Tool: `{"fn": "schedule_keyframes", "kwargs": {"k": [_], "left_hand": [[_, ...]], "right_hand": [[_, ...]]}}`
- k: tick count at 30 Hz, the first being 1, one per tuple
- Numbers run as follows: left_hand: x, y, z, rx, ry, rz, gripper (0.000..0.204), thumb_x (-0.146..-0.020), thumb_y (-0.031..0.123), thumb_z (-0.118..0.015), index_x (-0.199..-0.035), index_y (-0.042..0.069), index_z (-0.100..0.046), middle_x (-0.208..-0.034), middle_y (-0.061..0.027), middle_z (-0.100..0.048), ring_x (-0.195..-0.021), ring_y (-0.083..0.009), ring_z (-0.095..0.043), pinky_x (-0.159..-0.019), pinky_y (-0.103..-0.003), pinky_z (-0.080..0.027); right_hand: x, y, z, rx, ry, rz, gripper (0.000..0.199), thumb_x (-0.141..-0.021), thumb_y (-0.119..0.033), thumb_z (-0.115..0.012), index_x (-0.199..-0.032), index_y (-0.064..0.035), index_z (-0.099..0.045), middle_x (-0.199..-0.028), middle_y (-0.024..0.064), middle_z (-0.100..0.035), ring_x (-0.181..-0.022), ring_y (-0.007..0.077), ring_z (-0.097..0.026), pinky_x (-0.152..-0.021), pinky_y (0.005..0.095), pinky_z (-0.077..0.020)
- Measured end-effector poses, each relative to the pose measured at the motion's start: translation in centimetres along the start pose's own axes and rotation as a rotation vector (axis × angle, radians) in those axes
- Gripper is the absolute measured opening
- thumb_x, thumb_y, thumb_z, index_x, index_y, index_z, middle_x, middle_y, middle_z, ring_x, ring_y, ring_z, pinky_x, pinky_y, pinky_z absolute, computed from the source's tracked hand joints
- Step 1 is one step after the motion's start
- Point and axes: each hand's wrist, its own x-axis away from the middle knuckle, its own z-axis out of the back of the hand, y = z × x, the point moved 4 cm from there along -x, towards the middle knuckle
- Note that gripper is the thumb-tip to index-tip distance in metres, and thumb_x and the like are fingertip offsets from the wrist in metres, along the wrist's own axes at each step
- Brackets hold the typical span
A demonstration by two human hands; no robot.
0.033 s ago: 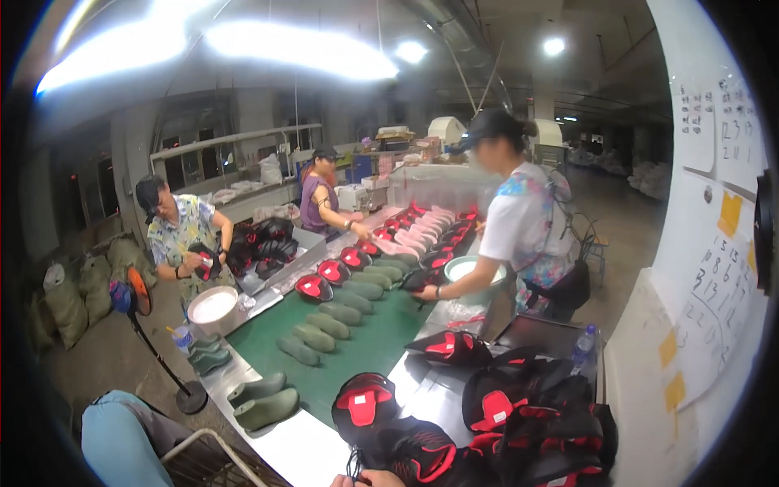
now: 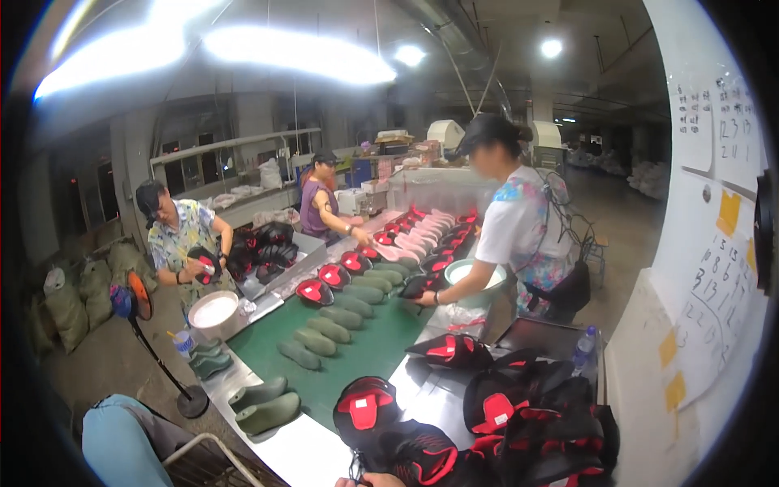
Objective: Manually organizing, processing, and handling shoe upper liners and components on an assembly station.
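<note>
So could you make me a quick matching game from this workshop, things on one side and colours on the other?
Things:
1. belt
2. shoe lasts
3. standing fan
4. water bottle

Colours:
A. orange blades
B. clear with a blue cap
C. dark green surface
D. grey-green

Pairs: 1-C, 2-D, 3-A, 4-B

The person's hand barely shows at the bottom edge, by the black and red shoe uppers.

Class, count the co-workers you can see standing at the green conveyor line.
3. One in a patterned shirt stands at the left by a white bowl; one in a purple top stands further back; one in a white shirt stands on the right. Others may be hidden beyond.
</note>
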Motion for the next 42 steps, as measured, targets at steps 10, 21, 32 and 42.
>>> {"fn": "schedule_keyframes", "kwargs": {"k": [10,21,32,42], "left_hand": [[-1.4,-0.5,-0.2,-0.155,0.177,-0.292,0.023,-0.092,0.016,-0.039,-0.085,-0.002,-0.051,-0.063,-0.0086,-0.053,-0.057,-0.0164,-0.051,-0.052,-0.028,-0.04],[-1.8,-0.5,0.1,-0.387,0.105,-0.351,0.022,-0.09,0.018,-0.045,-0.095,-0.003,-0.051,-0.074,-0.012,-0.053,-0.064,-0.0198,-0.049,-0.06,-0.032,-0.042],[-2.6,-5.6,3.8,-0.026,0.012,0.344,0.021,-0.076,0.007,-0.056,-0.096,0.002,-0.052,-0.082,-0.0167,-0.057,-0.072,-0.0282,-0.054,-0.063,-0.036,-0.044],[0.5,-0.6,2.1,-0.167,-0.131,0.428,0.035,-0.084,0.035,-0.05,-0.095,0.002,-0.055,-0.08,-0.0055,-0.056,-0.069,-0.0158,-0.051,-0.061,-0.029,-0.043]], "right_hand": [[-0.3,2.6,-0.6,-0.031,0.112,-0.072,0.028,-0.074,-0.025,-0.048,-0.062,-0.0021,-0.061,-0.062,0.0182,-0.058,-0.062,0.0336,-0.058,-0.059,0.041,-0.0454],[-0.5,3.5,-0.2,0.15,0.009,-0.083,0.033,-0.075,-0.033,-0.051,-0.076,-0.0022,-0.062,-0.07,0.0173,-0.061,-0.069,0.0334,-0.06,-0.063,0.0401,-0.0467],[0.5,2.4,-2.1,0.239,0.199,0.218,0.021,-0.072,-0.027,-0.054,-0.072,-0.0083,-0.064,-0.07,0.0148,-0.061,-0.067,0.0309,-0.06,-0.062,0.0398,-0.0466],[0.7,1.1,-1.0,0.308,0.105,0.193,0.018,-0.068,-0.021,-0.055,-0.071,-0.0047,-0.062,-0.075,0.0158,-0.061,-0.07,0.0298,-0.06,-0.063,0.0412,-0.046]]}}
